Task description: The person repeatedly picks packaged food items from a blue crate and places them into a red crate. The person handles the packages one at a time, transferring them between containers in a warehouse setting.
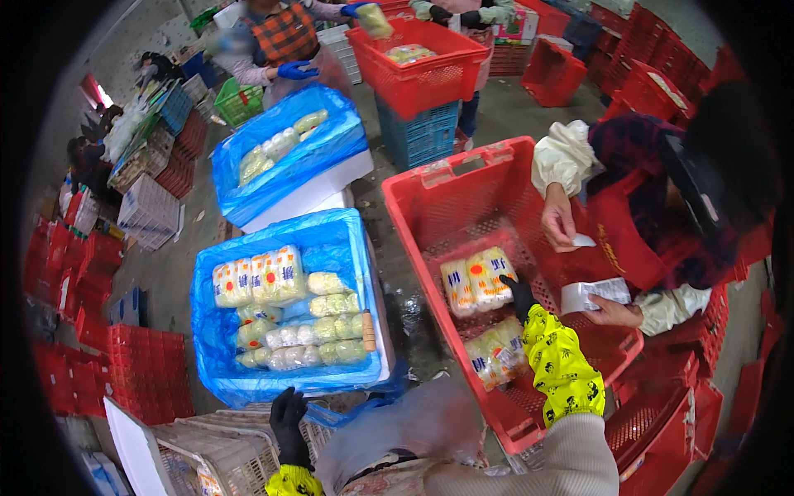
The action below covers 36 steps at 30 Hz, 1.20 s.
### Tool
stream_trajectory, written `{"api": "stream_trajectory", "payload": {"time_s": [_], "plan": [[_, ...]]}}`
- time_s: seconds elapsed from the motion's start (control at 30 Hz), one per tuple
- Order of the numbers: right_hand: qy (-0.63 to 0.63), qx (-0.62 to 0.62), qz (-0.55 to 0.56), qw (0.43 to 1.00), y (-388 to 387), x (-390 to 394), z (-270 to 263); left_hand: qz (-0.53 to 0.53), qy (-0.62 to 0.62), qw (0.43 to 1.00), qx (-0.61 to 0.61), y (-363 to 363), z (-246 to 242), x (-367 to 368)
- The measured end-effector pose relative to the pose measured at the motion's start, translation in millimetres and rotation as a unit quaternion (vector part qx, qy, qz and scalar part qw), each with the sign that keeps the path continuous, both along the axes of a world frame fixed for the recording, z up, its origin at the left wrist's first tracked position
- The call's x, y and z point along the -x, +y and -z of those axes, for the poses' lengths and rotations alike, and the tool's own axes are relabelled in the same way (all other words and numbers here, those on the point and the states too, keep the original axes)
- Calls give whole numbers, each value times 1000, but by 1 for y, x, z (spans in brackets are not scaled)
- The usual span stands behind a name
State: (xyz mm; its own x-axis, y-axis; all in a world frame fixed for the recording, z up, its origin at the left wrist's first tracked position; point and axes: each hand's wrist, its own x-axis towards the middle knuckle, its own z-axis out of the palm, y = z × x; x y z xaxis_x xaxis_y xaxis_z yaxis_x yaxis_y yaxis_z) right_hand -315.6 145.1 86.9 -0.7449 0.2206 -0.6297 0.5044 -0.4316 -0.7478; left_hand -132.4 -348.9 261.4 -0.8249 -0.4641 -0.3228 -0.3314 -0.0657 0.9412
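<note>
My right hand [521, 296], in a black glove and yellow printed sleeve, is at the right edge of a printed plastic pack of napa cabbage [477, 282]. Its grip is hard to make out. That pack lies in a large red plastic crate [428, 273], with a second cabbage pack [496, 354] nearer me. My left hand [289, 425], also black-gloved, holds nothing, low by the near edge of a foam box lined with blue plastic [214, 363]. Inside that box are printed cabbage packs [276, 273] and several wrapped cabbages [335, 305]. A wooden handle [368, 330] rests at its right side.
At the right, a co-worker's hand [558, 217] holds a small label; their other hand [614, 310] holds a label strip. Another blue-lined box [229, 186] stands beyond. Farther off, a blue-gloved worker [282, 37] holds a pack beside a red crate [415, 74]. Beige crates [229, 443] stand near me.
</note>
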Motion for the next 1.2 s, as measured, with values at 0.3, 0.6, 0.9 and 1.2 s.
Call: {"api": "stream_trajectory", "payload": {"time_s": [0.3,0.6,0.9,1.2], "plan": [[9,-290,-319,902,37,-26,105,-38,-86,995,-42,5,20,-29],[82,-525,-311,788,-24,-81,49,44,-39,968,-245,-76,105,91],[126,-470,-120,865,-140,-192,-134,319,-48,945,-56,37,107,284],[-79,-567,-185,799,-185,-186,-120,434,-3,901,-7,140,75,279]]}}
